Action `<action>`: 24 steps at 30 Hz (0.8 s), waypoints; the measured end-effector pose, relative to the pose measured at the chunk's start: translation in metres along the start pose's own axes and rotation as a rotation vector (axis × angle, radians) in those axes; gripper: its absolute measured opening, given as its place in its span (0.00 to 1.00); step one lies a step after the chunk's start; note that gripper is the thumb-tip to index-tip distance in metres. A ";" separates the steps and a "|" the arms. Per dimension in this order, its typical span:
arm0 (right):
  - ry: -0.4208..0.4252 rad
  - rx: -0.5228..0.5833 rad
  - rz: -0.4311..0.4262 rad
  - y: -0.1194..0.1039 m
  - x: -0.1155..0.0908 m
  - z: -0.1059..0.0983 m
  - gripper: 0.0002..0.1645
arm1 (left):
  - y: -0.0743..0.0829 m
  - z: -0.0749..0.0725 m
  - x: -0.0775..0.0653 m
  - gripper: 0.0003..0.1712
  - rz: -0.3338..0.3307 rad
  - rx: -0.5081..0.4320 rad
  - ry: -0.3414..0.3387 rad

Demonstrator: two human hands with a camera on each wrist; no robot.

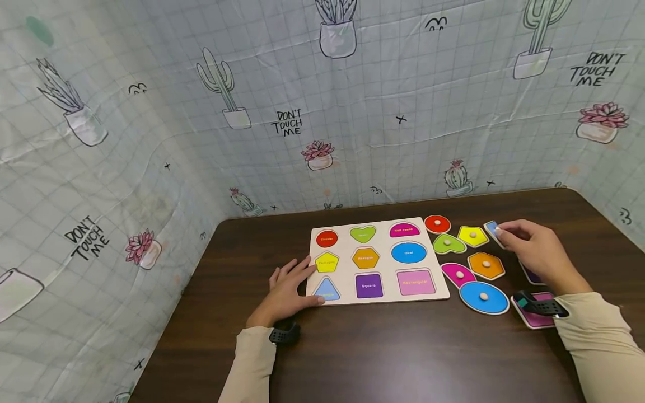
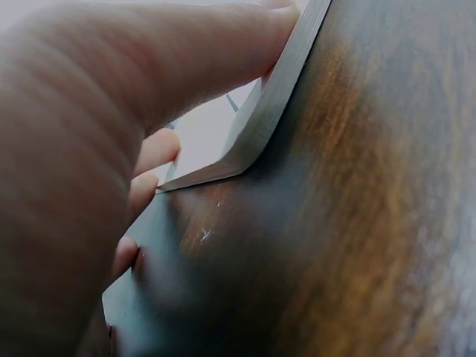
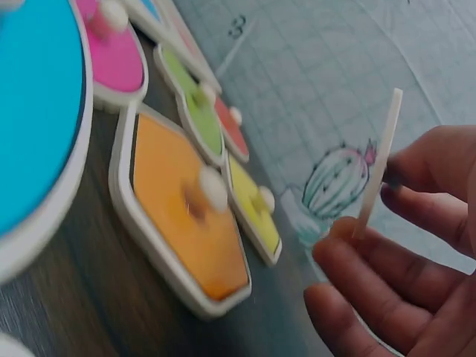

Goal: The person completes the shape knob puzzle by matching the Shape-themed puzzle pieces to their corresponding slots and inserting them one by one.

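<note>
My right hand (image 1: 546,254) pinches a light-blue puzzle piece (image 1: 494,230) above the table; in the right wrist view the piece (image 3: 381,160) stands nearly edge-on, so its full outline is hidden. The left hand (image 1: 288,291) rests at the left side of a white shape board (image 1: 380,305), its thumb (image 2: 223,56) on the front corner and its other fingers spread along the left edge. Coloured, labelled shapes are printed on the board, the blue triangle (image 1: 327,288) beside the thumb. Nearest the right hand lie a yellow pentagon piece (image 1: 466,238) and an orange hexagon piece (image 1: 481,270).
Right of the board lie knobbed pieces: a red circle (image 1: 436,224), green heart (image 1: 443,245), magenta half round (image 1: 456,271) and blue oval (image 1: 476,302). Under the right arm, a purple piece (image 1: 531,275) and pink piece (image 1: 534,319) are partly covered. A patterned cloth (image 1: 373,140) hangs behind the table (image 1: 378,358).
</note>
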State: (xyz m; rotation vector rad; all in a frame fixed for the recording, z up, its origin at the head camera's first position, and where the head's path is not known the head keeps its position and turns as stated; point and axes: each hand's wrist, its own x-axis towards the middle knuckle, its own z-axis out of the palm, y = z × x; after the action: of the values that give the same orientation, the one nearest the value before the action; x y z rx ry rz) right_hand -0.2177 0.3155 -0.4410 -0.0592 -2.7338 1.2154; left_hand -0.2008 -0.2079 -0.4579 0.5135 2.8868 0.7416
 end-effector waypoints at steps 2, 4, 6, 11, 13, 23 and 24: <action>0.008 0.024 -0.008 -0.005 0.000 0.004 0.34 | -0.001 -0.001 0.000 0.50 -0.002 0.005 0.003; 0.018 0.048 -0.020 -0.009 -0.001 0.008 0.33 | -0.002 -0.001 0.000 0.50 -0.004 0.009 0.005; 0.024 0.071 -0.032 -0.012 -0.001 0.012 0.32 | -0.003 0.000 -0.001 0.50 -0.007 0.004 0.001; 0.036 0.159 -0.041 -0.018 0.000 0.017 0.31 | -0.003 0.001 -0.007 0.49 -0.006 -0.026 0.018; 0.039 0.183 -0.031 -0.021 0.000 0.017 0.31 | -0.003 0.001 -0.007 0.49 -0.004 -0.028 0.024; 0.046 0.231 -0.015 -0.026 -0.006 0.022 0.30 | 0.000 -0.001 -0.005 0.49 -0.002 0.001 0.016; 0.048 0.239 -0.015 -0.025 -0.007 0.023 0.30 | 0.000 -0.001 -0.004 0.49 0.000 0.001 0.012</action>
State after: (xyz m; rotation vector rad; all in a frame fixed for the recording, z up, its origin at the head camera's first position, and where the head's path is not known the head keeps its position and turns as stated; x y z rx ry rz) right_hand -0.2141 0.2809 -0.4381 -0.0397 -2.5236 1.5047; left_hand -0.1968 -0.2098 -0.4565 0.5106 2.8985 0.7459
